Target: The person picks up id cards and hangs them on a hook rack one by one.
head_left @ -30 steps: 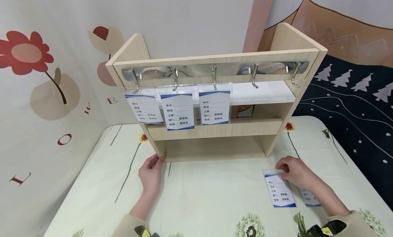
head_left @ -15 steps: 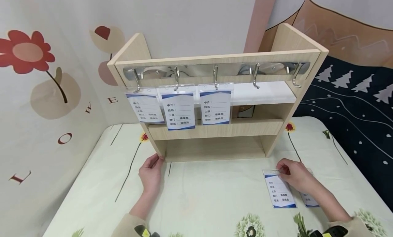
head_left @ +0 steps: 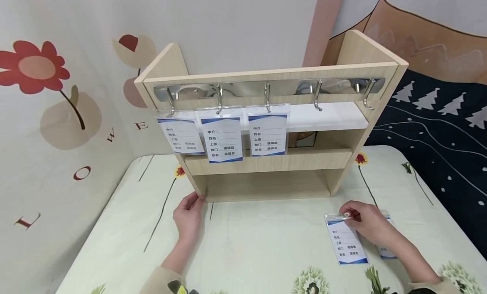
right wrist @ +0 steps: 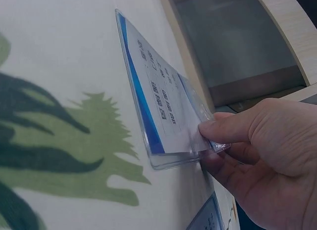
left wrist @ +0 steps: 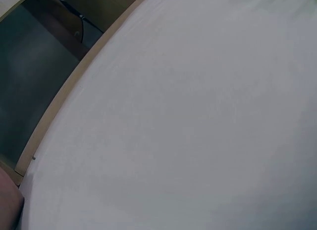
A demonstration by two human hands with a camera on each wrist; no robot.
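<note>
My right hand (head_left: pixel 368 222) pinches the top edge of a clear-sleeved name badge (head_left: pixel 347 245) with blue corners. In the right wrist view the thumb (right wrist: pixel 225 128) lies over the sleeve's top and the badge tilts up from the cloth. A second badge (head_left: pixel 387 252) lies partly hidden behind this hand. At the lower left corner of a pale wooden shelf (head_left: pixel 266 165), my left hand (head_left: pixel 188 213) holds the side panel's foot. Three similar badges, among them the middle badge (head_left: pixel 222 135), hang on the left hooks of a metal hook rail (head_left: pixel 247 88); the two right hooks are bare.
The shelf stands on a table with a pale flowered cloth (head_left: pixel 262 243). Behind it hangs a light curtain (head_left: pixel 243 27), and a dark tree-patterned fabric (head_left: pixel 437 129) is at the right.
My right hand has moved slightly down, and the badge in its fingers now tilts up at the top. The left hand stays at the shelf's corner.
</note>
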